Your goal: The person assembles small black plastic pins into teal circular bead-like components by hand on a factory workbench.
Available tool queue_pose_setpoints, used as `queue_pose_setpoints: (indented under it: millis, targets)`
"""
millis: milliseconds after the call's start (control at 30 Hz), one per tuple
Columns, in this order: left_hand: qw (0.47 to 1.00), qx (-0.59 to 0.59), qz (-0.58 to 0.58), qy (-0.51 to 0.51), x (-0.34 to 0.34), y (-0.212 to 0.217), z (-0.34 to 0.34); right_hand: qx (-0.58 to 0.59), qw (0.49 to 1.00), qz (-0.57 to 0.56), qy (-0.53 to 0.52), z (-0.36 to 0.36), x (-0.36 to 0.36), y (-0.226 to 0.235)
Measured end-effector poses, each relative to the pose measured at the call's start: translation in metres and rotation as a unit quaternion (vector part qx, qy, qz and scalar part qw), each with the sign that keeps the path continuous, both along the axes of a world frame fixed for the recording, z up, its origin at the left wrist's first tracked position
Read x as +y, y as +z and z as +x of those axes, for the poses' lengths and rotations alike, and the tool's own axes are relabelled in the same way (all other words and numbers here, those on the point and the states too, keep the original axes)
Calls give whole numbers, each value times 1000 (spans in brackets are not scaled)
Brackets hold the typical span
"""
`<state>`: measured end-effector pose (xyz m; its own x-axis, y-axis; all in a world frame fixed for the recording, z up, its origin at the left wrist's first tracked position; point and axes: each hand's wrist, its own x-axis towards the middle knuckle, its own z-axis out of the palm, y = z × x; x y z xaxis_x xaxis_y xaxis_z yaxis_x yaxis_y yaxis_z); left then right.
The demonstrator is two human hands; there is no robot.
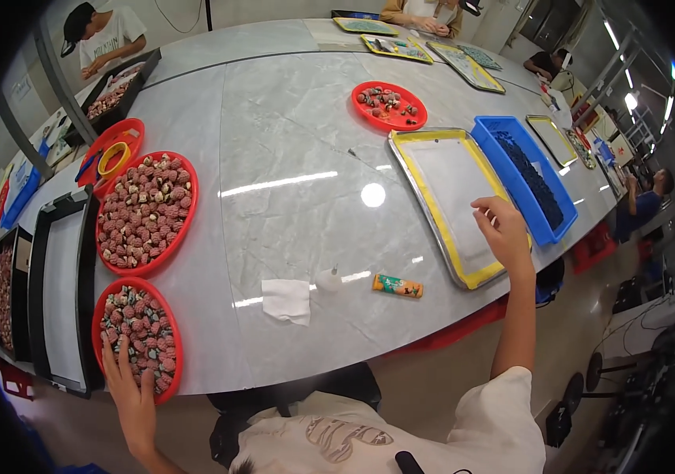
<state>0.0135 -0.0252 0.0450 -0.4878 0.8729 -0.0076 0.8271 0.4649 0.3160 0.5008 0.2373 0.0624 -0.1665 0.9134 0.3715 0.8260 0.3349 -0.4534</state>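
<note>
my left hand [128,387] lies spread, fingers on the small pieces in the near red tray [100,312] at the counter [290,142] edge. my right hand [503,229], fingers loosely open, holds nothing, resting on the yellow-rimmed metal tray [432,201], steadying it.

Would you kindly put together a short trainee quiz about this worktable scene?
1. True or false: the left hand rests on the near red tray of small pieces.
2. What does the right hand touch? A) the blue bin B) the yellow-rimmed metal tray C) the white tissue
3. Which small packet lies beside the tissue?

Key: 1 true; 2 B; 3 the orange packet.
</note>
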Motion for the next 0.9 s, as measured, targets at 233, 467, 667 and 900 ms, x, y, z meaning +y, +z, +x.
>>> queue_pose_setpoints:
  millis: [233, 467, 667, 900]
  targets:
    - [1000, 15, 0, 26, 0, 13, 7, -77, 993, -93, 12, 32, 44, 5]
    - [958, 66, 175, -217, 10, -1, 71, -93, 986, -135, -17, 58, 134, 44]
    - [901, 53, 225, -366, 44, -51, 106, -74, 973, -213, -39, 76, 224, 45]
    - [915, -17, -46, -401, 59, -74, 85, -126, 970, -169, -120, 99, 288, 15]
